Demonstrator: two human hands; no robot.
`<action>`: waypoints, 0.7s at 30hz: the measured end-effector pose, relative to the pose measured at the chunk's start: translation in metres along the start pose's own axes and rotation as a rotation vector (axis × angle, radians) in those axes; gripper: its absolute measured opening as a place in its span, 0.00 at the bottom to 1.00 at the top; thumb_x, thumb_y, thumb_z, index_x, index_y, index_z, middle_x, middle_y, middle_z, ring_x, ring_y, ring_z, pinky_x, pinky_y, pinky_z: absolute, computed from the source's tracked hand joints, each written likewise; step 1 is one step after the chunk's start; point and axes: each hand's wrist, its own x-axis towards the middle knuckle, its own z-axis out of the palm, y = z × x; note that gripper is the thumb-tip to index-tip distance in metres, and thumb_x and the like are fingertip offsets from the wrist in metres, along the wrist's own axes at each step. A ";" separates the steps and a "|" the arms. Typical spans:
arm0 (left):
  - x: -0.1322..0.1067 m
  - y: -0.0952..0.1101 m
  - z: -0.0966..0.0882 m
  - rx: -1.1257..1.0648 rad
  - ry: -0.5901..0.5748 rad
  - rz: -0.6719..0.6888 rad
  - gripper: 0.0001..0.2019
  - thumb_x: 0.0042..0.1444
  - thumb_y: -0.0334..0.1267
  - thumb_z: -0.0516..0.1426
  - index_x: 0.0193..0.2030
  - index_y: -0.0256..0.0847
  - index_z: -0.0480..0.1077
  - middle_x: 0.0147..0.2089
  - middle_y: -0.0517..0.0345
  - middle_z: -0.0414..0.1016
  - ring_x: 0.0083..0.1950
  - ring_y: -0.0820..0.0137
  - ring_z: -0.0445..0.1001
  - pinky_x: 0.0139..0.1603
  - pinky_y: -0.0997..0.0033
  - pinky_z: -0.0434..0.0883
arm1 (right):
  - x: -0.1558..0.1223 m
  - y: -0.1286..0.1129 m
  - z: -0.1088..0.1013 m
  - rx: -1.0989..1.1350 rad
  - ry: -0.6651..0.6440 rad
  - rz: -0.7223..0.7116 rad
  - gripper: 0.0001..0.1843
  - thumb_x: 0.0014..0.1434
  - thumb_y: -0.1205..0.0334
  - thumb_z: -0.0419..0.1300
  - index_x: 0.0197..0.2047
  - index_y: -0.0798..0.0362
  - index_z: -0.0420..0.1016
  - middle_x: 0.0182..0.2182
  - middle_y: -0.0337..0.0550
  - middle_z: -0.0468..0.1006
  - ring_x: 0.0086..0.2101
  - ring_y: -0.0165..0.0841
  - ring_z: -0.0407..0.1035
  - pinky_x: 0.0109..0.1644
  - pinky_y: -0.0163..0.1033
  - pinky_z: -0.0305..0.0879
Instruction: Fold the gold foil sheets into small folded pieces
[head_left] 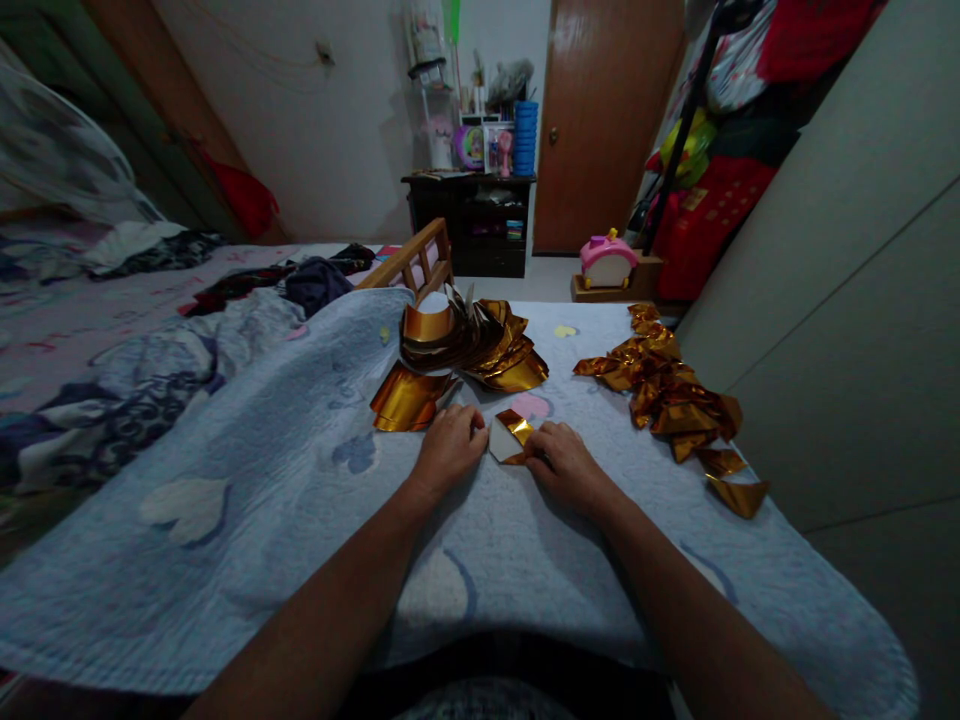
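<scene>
Fold in progress: left hand (pixel 448 445) and right hand (pixel 561 460) pinch gold foil sheet (pixel 510 436) on quilt (pixel 300 480); next likely pressing the crease flat, edges aligned.

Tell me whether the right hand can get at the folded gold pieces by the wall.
Probably yes. The right hand rests on the small gold sheet, and the folded pieces lie on the same side, with only bare blanket between them. It may need a forward stretch.

Dim indoor light, murky shadows, wide-angle bending at edges, soft detail.
</scene>
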 end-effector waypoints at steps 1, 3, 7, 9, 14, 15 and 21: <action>-0.001 0.000 0.000 0.003 -0.003 0.015 0.04 0.58 0.32 0.55 0.33 0.40 0.70 0.37 0.52 0.73 0.43 0.61 0.72 0.49 0.61 0.68 | 0.000 0.001 0.000 0.011 0.002 -0.006 0.05 0.59 0.72 0.58 0.35 0.53 0.73 0.37 0.45 0.73 0.40 0.37 0.63 0.45 0.41 0.55; -0.002 0.002 0.001 -0.014 -0.007 0.058 0.04 0.58 0.31 0.55 0.34 0.39 0.71 0.38 0.51 0.73 0.44 0.60 0.72 0.50 0.60 0.68 | 0.001 0.002 0.000 0.027 0.017 -0.022 0.06 0.57 0.73 0.57 0.34 0.53 0.72 0.36 0.45 0.72 0.39 0.37 0.63 0.45 0.41 0.56; -0.004 0.004 0.003 -0.127 -0.032 0.169 0.05 0.58 0.30 0.55 0.36 0.39 0.72 0.42 0.50 0.74 0.48 0.60 0.72 0.55 0.59 0.68 | 0.002 0.006 0.000 0.067 0.055 -0.046 0.07 0.52 0.75 0.55 0.31 0.53 0.69 0.33 0.44 0.71 0.37 0.36 0.64 0.44 0.41 0.57; -0.005 0.006 0.003 -0.163 -0.063 0.225 0.07 0.56 0.27 0.54 0.38 0.39 0.72 0.45 0.50 0.74 0.50 0.60 0.72 0.57 0.59 0.68 | 0.002 0.007 -0.002 0.099 0.085 -0.035 0.07 0.51 0.75 0.55 0.30 0.52 0.68 0.33 0.43 0.71 0.37 0.36 0.64 0.44 0.41 0.57; -0.007 0.007 0.002 -0.176 -0.087 0.330 0.12 0.51 0.23 0.55 0.40 0.41 0.71 0.48 0.51 0.74 0.53 0.60 0.71 0.57 0.59 0.68 | 0.002 0.006 -0.009 0.199 0.124 0.050 0.07 0.49 0.73 0.55 0.30 0.52 0.67 0.30 0.40 0.71 0.33 0.34 0.64 0.40 0.38 0.57; -0.007 0.008 0.002 -0.176 -0.080 0.336 0.13 0.51 0.23 0.55 0.40 0.41 0.71 0.49 0.51 0.73 0.53 0.60 0.71 0.57 0.59 0.68 | 0.002 0.005 -0.010 0.229 0.119 0.074 0.06 0.49 0.73 0.55 0.30 0.52 0.67 0.29 0.39 0.71 0.33 0.33 0.64 0.39 0.37 0.57; -0.004 0.010 0.003 -0.161 -0.010 0.363 0.11 0.52 0.23 0.56 0.40 0.41 0.73 0.49 0.51 0.75 0.53 0.60 0.70 0.55 0.60 0.69 | 0.002 0.005 -0.015 0.347 0.093 0.168 0.05 0.51 0.70 0.54 0.30 0.51 0.68 0.26 0.35 0.70 0.29 0.31 0.63 0.34 0.35 0.57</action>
